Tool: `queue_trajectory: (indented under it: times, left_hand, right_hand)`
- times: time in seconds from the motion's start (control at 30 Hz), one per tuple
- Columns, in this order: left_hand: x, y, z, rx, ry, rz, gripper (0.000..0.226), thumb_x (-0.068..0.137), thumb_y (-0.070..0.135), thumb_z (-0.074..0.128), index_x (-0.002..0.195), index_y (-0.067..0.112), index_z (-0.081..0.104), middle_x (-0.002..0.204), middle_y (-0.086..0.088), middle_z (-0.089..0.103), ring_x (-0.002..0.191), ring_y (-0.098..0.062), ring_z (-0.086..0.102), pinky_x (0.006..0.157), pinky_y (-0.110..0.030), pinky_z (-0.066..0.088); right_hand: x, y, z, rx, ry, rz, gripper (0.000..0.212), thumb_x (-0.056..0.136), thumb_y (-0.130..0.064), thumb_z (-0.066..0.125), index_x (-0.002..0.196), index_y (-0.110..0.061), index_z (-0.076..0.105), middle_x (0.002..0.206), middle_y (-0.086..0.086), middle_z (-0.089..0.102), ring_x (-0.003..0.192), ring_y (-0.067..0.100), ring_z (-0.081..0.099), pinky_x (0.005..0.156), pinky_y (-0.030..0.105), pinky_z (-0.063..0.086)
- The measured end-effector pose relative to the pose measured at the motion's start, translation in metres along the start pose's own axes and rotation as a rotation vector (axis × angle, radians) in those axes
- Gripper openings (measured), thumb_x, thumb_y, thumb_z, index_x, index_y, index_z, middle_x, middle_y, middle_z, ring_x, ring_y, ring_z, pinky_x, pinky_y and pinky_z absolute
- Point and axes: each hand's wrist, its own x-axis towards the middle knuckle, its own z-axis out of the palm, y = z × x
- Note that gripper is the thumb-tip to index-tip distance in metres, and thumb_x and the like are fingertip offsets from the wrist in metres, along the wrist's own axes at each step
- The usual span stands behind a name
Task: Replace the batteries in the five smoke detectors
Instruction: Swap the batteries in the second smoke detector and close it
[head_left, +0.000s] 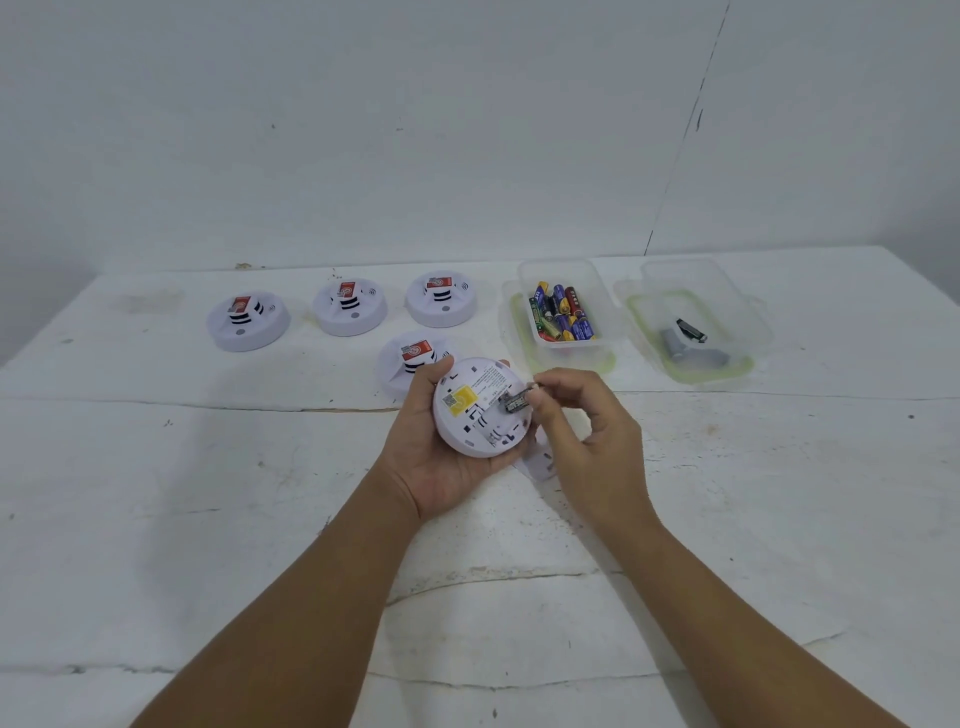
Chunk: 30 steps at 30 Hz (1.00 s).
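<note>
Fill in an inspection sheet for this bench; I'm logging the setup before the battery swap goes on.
Surface: white table, cracked and scuffed.
Job's things: four smoke detectors on the table; a fifth detector held back up; tub of mixed batteries; tub with few batteries.
Clutter: white cover piece under the hands.
Grips: left hand cradles the fifth detector; right hand pinches a dark battery at its compartment.
Cables: nothing seen.
Surroundings: plain white wall.
</note>
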Motion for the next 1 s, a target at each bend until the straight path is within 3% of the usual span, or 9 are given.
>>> queue_trajectory:
  times: [0.17,0.27,0.47,0.57,0.7,0.77,0.83,0.9,1.0]
  left_hand:
    - [0.001,0.002,0.001,0.011,0.009,-0.007,0.058,0.089,0.048,0.067,0.131,0.008,0.066,0.137,-0.024,0.055,0.132,-0.035,0.047,0.103,-0.047,0.049]
    - [0.001,0.002,0.0,0.033,0.016,-0.009,0.06,0.09,0.052,0.065,0.131,0.008,0.067,0.138,-0.026,0.056,0.132,-0.035,0.05,0.089,-0.047,0.056]
    - [0.0,0.004,-0.004,0.114,0.066,-0.025,0.06,0.093,0.055,0.057,0.13,0.008,0.066,0.145,-0.031,0.053,0.132,-0.037,0.047,0.126,-0.044,0.019]
    - [0.0,0.005,-0.005,0.136,0.043,-0.036,0.06,0.09,0.053,0.065,0.131,0.01,0.066,0.142,-0.03,0.054,0.136,-0.033,0.042,0.128,-0.042,0.007]
    - [0.0,0.005,-0.006,0.148,0.036,-0.045,0.064,0.09,0.055,0.065,0.141,0.017,0.055,0.143,-0.025,0.052,0.135,-0.027,0.038,0.119,-0.032,0.022]
    - [-0.001,0.005,-0.005,0.129,0.041,-0.049,0.064,0.092,0.057,0.062,0.142,0.017,0.055,0.143,-0.025,0.052,0.137,-0.027,0.037,0.123,-0.03,0.014]
    - [0.0,0.005,-0.005,0.137,0.052,-0.047,0.063,0.094,0.058,0.059,0.142,0.018,0.056,0.14,-0.025,0.054,0.136,-0.029,0.041,0.127,-0.034,0.01]
    - [0.001,0.004,-0.004,0.143,0.066,-0.029,0.062,0.095,0.058,0.058,0.142,0.017,0.057,0.139,-0.025,0.055,0.134,-0.032,0.049,0.127,-0.041,0.018]
    - [0.004,0.004,-0.006,0.125,0.071,0.01,0.062,0.096,0.054,0.059,0.144,0.015,0.058,0.133,-0.022,0.062,0.124,-0.037,0.061,0.12,-0.048,0.035]
  right_hand:
    - [-0.014,0.006,0.006,-0.179,0.011,-0.184,0.014,0.094,-0.011,0.077,0.108,-0.012,0.076,0.105,-0.008,0.075,0.098,0.01,0.071,0.088,0.029,0.057]
    - [-0.02,0.007,0.01,-0.234,-0.004,-0.337,0.015,0.092,-0.004,0.078,0.106,-0.006,0.076,0.106,-0.009,0.073,0.103,0.002,0.068,0.097,0.037,0.057]
    - [-0.021,0.016,0.013,-0.36,0.005,-0.443,0.011,0.091,-0.009,0.08,0.101,-0.008,0.075,0.107,-0.001,0.075,0.102,0.017,0.07,0.086,0.04,0.058]
    - [-0.02,0.018,0.019,-0.393,0.019,-0.463,0.011,0.089,-0.008,0.081,0.1,-0.009,0.078,0.105,0.0,0.075,0.101,0.017,0.07,0.088,0.037,0.056]
    - [-0.022,0.023,0.025,-0.382,-0.073,-0.431,0.023,0.092,-0.009,0.077,0.114,-0.017,0.08,0.121,-0.001,0.074,0.115,0.018,0.068,0.097,0.037,0.055]
    - [-0.021,0.025,0.025,-0.383,-0.074,-0.426,0.024,0.094,-0.01,0.074,0.116,-0.018,0.08,0.124,-0.001,0.074,0.117,0.016,0.067,0.101,0.04,0.054]
    - [-0.019,0.023,0.024,-0.364,-0.055,-0.405,0.022,0.095,-0.013,0.072,0.114,-0.018,0.081,0.122,-0.003,0.075,0.117,0.011,0.066,0.103,0.044,0.053]
    - [-0.018,0.018,0.024,-0.296,-0.048,-0.316,0.019,0.094,-0.017,0.074,0.112,-0.02,0.08,0.118,-0.01,0.075,0.114,0.006,0.065,0.103,0.046,0.052]
    - [-0.018,0.009,0.028,-0.218,-0.005,-0.114,0.025,0.089,-0.025,0.081,0.114,-0.028,0.074,0.113,-0.017,0.066,0.11,0.01,0.061,0.099,0.032,0.05]
